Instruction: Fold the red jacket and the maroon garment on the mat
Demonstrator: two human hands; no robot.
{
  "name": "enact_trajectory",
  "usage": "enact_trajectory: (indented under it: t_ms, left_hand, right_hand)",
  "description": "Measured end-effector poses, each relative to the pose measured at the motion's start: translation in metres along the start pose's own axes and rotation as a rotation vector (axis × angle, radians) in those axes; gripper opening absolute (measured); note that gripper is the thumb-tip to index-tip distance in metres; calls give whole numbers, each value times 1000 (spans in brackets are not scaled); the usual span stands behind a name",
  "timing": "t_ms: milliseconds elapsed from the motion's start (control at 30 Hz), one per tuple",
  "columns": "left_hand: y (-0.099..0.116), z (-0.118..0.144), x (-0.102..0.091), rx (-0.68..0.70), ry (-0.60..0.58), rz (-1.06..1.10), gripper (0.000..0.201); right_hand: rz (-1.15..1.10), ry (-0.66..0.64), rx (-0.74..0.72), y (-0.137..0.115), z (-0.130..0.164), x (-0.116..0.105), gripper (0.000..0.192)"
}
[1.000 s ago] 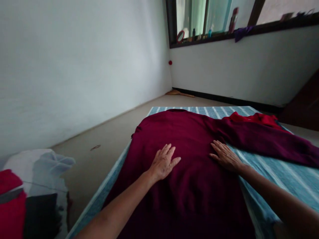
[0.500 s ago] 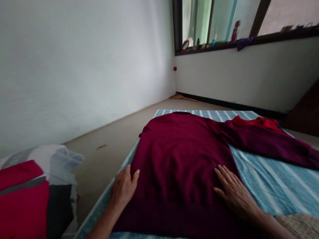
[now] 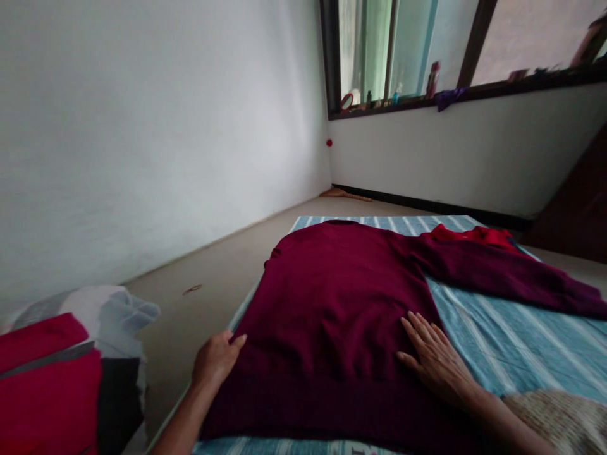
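Observation:
A maroon long-sleeved sweater (image 3: 327, 303) lies spread on a blue sheet with white stripes (image 3: 493, 341), its hem towards me. One sleeve stretches out to the right; most of the other is hidden on the left side. My left hand (image 3: 217, 359) has its fingers closed at the sweater's left edge, the thumb on top of the cloth. Flat on the lower right of the sweater rests my right hand (image 3: 436, 357), fingers stretched out. Some gentle wrinkles run across the fabric between the hands.
Red clothing (image 3: 474, 235) lies beyond the sleeve. At the lower left are folded pink-red cloth (image 3: 52, 398), dark cloth (image 3: 118, 398) and a whitish bag (image 3: 114, 306). Knobbly beige fabric (image 3: 559, 417) shows at lower right. A window sill (image 3: 408, 104) holds small bottles and a mirror.
My left hand has shifted outward to the left, and its fingers have closed at the sweater's edge. The left side now lies straighter. My right hand stays flat on the cloth.

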State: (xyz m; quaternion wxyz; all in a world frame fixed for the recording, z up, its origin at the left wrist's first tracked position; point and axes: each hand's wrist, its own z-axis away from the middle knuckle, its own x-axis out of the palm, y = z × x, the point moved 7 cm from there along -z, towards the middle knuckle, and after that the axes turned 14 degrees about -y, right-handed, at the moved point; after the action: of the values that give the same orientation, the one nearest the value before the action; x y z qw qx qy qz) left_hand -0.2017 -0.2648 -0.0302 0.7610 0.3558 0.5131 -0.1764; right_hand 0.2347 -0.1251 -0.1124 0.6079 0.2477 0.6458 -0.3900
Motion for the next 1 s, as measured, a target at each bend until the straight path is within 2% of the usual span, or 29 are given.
enact_trajectory:
  t_ms: [67,233,300,400,500,567,633,733,833,900,1000]
  left_hand:
    - [-1,-5,2,16,-29,-148,24]
    - [3,-5,0,77,-27,-311,33]
    - [3,-3,1,105,-43,-284,34]
    - [-3,0,7,111,-130,-167,37]
    - [-12,4,13,90,-182,-54,49]
    - [-16,8,15,76,-197,-12,66]
    - [-19,15,18,57,-224,17,80]
    - [-22,28,23,57,-288,138,86]
    - [-18,47,27,105,-377,375,88]
    - [-16,60,28,86,-421,542,90]
    - [-12,75,27,7,-444,718,95]
  right_hand:
    - [4,-5,-4,0,0,1,72]
    - [19,-33,9,0,0,2,73]
    - [17,-36,9,0,-1,2,72]
    - [12,-28,2,0,-1,-1,71]
    - [29,4,-11,-8,4,-13,70]
    - [51,49,-66,-23,12,-26,66]
    - [59,86,-181,-49,24,-38,60]
    - [49,91,-417,-94,45,-46,53]
    - [65,76,-611,-134,60,-44,51]
    - [69,92,-660,-151,63,-41,42]
    - [47,137,-659,-172,60,-37,26]
